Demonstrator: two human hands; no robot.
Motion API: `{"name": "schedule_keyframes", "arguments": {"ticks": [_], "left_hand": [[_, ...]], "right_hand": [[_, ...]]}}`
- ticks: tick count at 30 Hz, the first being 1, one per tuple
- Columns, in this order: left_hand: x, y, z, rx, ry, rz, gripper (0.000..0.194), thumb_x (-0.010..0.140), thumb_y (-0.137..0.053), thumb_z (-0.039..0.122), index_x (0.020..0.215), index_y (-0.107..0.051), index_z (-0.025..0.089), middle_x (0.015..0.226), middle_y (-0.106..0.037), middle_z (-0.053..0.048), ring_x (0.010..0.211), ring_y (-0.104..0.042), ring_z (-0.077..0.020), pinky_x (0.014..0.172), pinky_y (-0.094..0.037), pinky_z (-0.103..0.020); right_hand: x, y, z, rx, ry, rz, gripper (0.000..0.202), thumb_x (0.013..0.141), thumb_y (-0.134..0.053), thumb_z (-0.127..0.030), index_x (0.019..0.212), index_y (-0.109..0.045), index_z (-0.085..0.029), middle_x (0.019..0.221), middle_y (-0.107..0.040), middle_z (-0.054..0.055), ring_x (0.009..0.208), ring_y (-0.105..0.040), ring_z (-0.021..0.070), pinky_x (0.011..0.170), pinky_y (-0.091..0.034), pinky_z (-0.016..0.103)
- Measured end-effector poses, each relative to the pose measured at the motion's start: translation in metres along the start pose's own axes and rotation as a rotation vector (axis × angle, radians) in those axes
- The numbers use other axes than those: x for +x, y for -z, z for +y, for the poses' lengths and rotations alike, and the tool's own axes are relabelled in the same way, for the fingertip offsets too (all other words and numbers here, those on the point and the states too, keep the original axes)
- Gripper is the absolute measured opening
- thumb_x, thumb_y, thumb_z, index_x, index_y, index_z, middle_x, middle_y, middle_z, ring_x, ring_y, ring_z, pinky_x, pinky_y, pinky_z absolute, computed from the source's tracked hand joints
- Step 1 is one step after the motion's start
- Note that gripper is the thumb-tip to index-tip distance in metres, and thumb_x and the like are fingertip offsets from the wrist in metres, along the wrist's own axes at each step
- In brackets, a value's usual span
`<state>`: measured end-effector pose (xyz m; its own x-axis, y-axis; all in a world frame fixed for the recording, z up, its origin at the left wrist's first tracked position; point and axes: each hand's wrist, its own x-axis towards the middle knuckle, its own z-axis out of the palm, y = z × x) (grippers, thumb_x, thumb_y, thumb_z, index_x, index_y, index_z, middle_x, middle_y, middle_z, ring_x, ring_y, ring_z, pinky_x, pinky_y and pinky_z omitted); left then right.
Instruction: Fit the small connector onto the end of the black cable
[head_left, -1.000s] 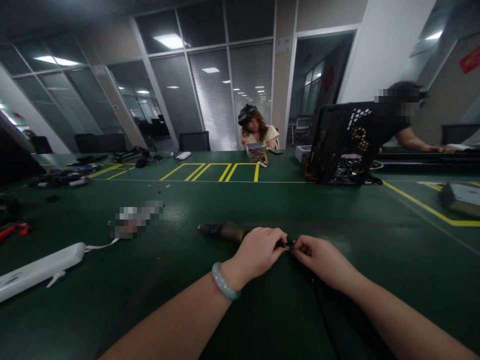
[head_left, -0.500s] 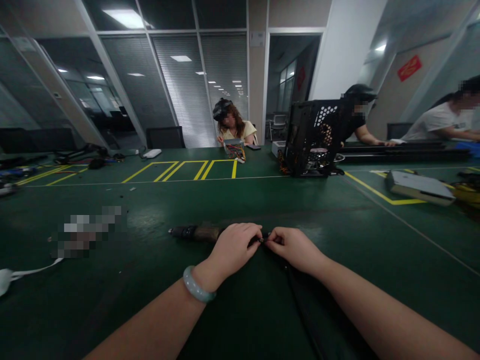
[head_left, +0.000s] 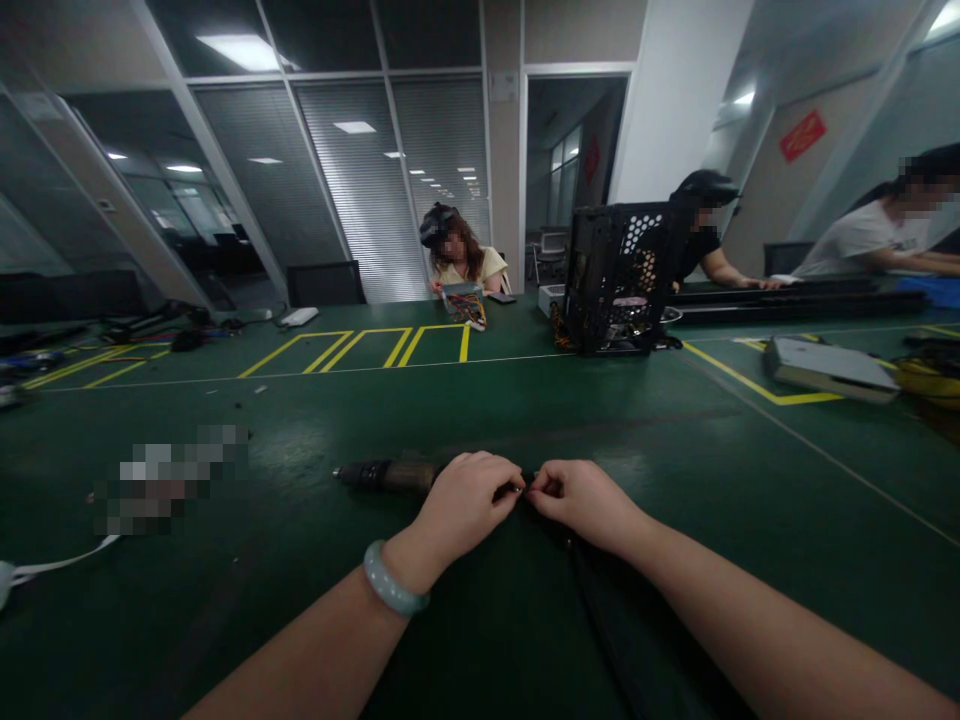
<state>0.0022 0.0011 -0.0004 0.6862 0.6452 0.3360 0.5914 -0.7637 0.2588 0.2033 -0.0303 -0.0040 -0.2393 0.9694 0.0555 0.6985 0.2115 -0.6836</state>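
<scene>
While the view has swung to the right since a second ago, both hands have stayed beside the dark tool point(head_left: 397, 476), which lies on the green table point(head_left: 360, 415), its tip pointing left and its back end hidden behind the left hand point(head_left: 469, 500). The white strip point(head_left: 6, 583), long and plain earlier, now shows only its end, well to the left of the tool. The silver box point(head_left: 829, 368), cut by the frame edge a second ago, is now whole, far to the right of the tool.

The left hand pinches one small shiny piece point(head_left: 518, 490) at its fingertips, just right of the tool's body; whether its palm touches the tool, I cannot tell. The right hand point(head_left: 589, 495) is closed in a pinch facing it; what sits between those fingers is too small to make out. One black cord point(head_left: 589, 600) runs from below the right hand toward the viewer. One bracelet point(head_left: 391, 585) circles the left wrist.

Beyond the tool are three people: one in yellow point(head_left: 487, 268), one in black point(head_left: 701, 258) and one in white point(head_left: 844, 245). One computer case point(head_left: 589, 275) stands beyond the tool, to its right.
</scene>
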Motion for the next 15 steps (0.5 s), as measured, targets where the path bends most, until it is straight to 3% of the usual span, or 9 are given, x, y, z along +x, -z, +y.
{"name": "schedule_keyframes", "arguments": {"ticks": [10,15], "left_hand": [[0.000,0.005,0.000,-0.022,0.008,-0.051,0.011,0.084,-0.062,0.022,0.095,-0.063,0.025,0.102,-0.067,0.002,0.095,-0.059,-0.0186,0.087,-0.043,-0.036],[0.000,0.004,-0.001,-0.016,0.006,-0.059,0.011,0.085,-0.060,0.023,0.095,-0.064,0.024,0.102,-0.067,0.000,0.095,-0.059,-0.0189,0.088,-0.044,-0.036]], "right_hand": [[-0.004,0.011,-0.004,-0.019,0.014,-0.092,0.022,0.083,-0.058,-0.039,0.082,-0.068,-0.021,0.077,-0.070,0.000,0.066,-0.062,0.0137,0.055,-0.038,0.022],[-0.003,0.010,-0.003,-0.011,-0.013,-0.075,0.022,0.084,-0.058,-0.039,0.080,-0.069,-0.021,0.075,-0.070,0.000,0.065,-0.061,0.0138,0.055,-0.038,0.022]]}}
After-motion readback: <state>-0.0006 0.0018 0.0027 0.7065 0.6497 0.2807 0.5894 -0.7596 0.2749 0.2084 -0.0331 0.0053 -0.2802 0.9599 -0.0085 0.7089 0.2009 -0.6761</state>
